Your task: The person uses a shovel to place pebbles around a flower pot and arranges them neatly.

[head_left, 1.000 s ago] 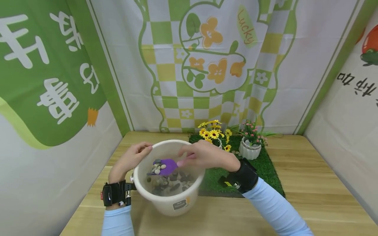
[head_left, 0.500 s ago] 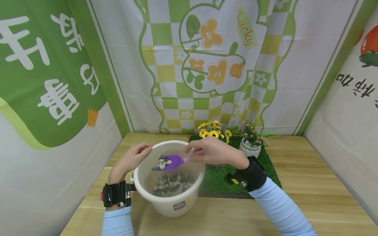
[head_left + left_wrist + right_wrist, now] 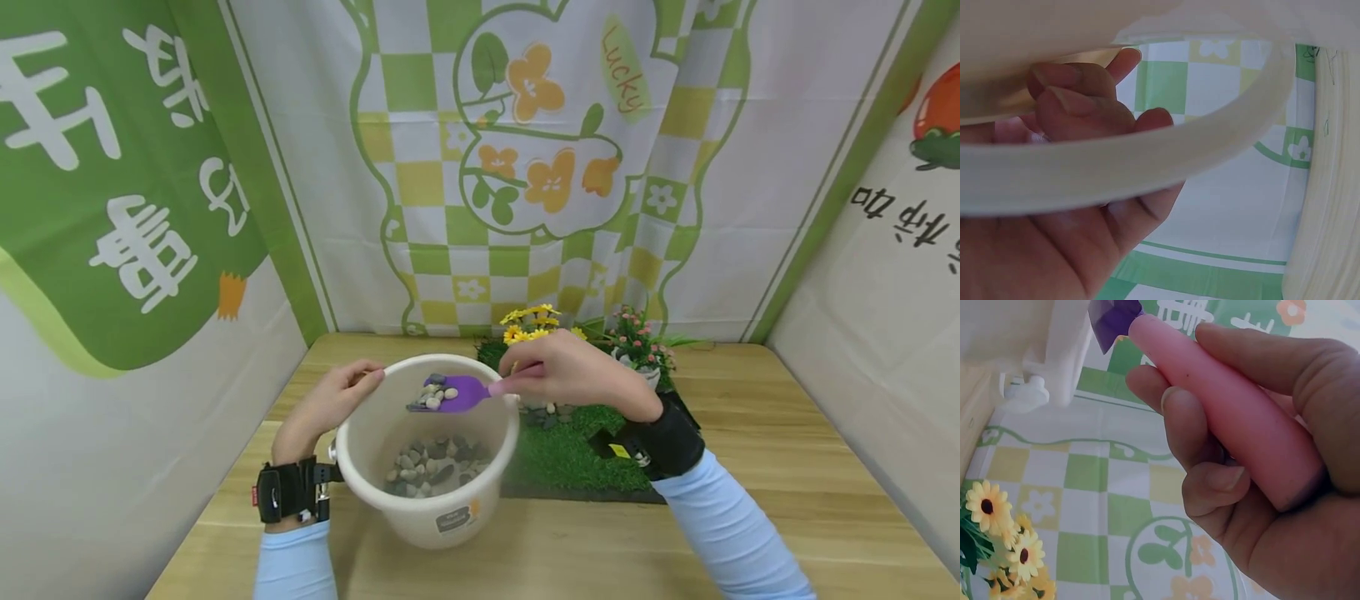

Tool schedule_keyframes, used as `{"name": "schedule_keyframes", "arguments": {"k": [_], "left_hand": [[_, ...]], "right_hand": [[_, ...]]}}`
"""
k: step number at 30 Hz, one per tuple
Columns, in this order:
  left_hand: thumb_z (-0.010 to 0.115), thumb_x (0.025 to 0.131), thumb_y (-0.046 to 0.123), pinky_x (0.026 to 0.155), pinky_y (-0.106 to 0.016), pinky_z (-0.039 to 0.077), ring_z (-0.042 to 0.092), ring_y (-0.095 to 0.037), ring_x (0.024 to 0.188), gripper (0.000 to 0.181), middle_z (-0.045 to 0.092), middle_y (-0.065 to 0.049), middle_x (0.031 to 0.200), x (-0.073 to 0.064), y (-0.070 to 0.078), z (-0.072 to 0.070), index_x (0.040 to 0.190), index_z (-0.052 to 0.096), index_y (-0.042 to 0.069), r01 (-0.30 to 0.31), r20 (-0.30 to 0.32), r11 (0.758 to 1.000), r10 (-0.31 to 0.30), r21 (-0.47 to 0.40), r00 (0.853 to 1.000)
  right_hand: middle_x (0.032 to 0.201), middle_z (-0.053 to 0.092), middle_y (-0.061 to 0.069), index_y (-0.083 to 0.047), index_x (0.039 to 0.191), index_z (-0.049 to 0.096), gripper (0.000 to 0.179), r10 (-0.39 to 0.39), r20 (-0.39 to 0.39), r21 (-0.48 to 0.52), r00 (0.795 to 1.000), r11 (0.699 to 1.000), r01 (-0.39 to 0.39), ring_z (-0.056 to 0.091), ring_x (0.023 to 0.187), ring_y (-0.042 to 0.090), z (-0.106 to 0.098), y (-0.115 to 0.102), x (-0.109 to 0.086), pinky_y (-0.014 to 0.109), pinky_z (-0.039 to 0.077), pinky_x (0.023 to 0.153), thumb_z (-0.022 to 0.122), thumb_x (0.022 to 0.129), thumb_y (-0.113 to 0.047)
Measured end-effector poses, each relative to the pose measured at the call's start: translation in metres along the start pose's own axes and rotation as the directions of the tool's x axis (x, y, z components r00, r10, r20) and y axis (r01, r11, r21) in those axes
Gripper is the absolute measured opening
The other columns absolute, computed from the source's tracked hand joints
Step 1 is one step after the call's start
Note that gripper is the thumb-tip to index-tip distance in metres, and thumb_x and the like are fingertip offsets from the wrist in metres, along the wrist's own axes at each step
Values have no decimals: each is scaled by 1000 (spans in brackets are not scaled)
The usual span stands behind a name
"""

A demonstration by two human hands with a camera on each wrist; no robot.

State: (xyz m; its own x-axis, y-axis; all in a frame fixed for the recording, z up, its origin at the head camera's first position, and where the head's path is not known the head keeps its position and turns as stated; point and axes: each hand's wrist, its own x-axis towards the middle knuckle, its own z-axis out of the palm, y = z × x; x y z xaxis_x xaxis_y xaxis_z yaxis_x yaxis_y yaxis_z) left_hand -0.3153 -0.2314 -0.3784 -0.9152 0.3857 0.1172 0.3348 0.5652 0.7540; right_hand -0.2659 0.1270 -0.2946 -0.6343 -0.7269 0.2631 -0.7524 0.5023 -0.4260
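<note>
My right hand (image 3: 573,373) grips the pink handle of a small shovel (image 3: 465,393), with the fingers wrapped round it in the right wrist view. Several grey and cream pebbles (image 3: 435,395) lie on its purple blade, which is above the bucket near its far right rim. At the left, my left hand (image 3: 333,402) holds the cream bucket (image 3: 442,527) by its upper edge. Its fingers curl round a cream band (image 3: 1147,164) in the left wrist view; whether this is rim or handle I cannot tell. More pebbles (image 3: 427,468) cover part of the bucket's floor.
Right of the bucket lies a green turf mat (image 3: 570,462) with some stones (image 3: 546,414) on it. Yellow flowers (image 3: 528,321) and a pot of pink flowers (image 3: 641,337) stand at its back. The wooden table (image 3: 795,467) meets printed cloth walls.
My right hand has lifted the shovel with its pebbles from low in the bucket, moving up and to the right towards the far rim. The left hand has stayed on the bucket.
</note>
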Motion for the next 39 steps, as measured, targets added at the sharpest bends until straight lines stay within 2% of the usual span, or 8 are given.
{"name": "schedule_keyframes", "arguments": {"k": [9, 17, 23, 32, 39], "left_hand": [[48, 103, 33, 70, -32, 55, 66, -22, 86, 42, 68, -21, 108, 0, -1, 0, 130, 57, 2, 1, -2, 1000, 0, 12, 1000], [48, 104, 33, 71, -32, 54, 66, -22, 88, 42, 68, -20, 109, 0, 0, 1, 129, 58, 2, -4, -8, 1000, 4, 18, 1000], [47, 104, 31, 70, -32, 55, 66, -20, 84, 41, 68, -21, 105, 0, 1, 1, 129, 58, 1, -6, -7, 1000, 6, -7, 1000], [47, 104, 31, 70, -31, 54, 65, -19, 86, 40, 68, -20, 107, 0, 0, -1, 128, 58, 1, -24, -14, 999, 24, 26, 1000], [48, 104, 30, 69, -32, 55, 64, -19, 83, 38, 67, -19, 103, -1, -1, 0, 126, 59, 1, -23, -10, 1000, 23, -6, 1000]], "right_hand": [[88, 70, -12, -23, 98, 72, 10, 38, -49, -16, 998, 999, -39, 65, 77, -3, -12, 1, -13, 23, 53, 73, 69, 91, -29], [81, 66, -13, -24, 93, 71, 6, 77, -103, -26, 992, 996, -80, 58, 64, 1, -27, 6, -30, 24, 49, 64, 70, 91, -30], [77, 64, -13, -23, 91, 72, 3, 69, -157, -73, 985, 994, -81, 51, 58, 2, -38, 14, -48, 22, 45, 60, 69, 91, -26], [78, 64, -12, -24, 93, 72, 4, 147, -203, -74, 968, 984, -165, 46, 59, 2, -49, 23, -76, 22, 41, 59, 69, 92, -21], [72, 58, -12, -25, 94, 72, 6, 189, -252, -120, 949, 967, -224, 43, 58, 3, -53, 31, -96, 22, 38, 57, 71, 91, -21]]}}
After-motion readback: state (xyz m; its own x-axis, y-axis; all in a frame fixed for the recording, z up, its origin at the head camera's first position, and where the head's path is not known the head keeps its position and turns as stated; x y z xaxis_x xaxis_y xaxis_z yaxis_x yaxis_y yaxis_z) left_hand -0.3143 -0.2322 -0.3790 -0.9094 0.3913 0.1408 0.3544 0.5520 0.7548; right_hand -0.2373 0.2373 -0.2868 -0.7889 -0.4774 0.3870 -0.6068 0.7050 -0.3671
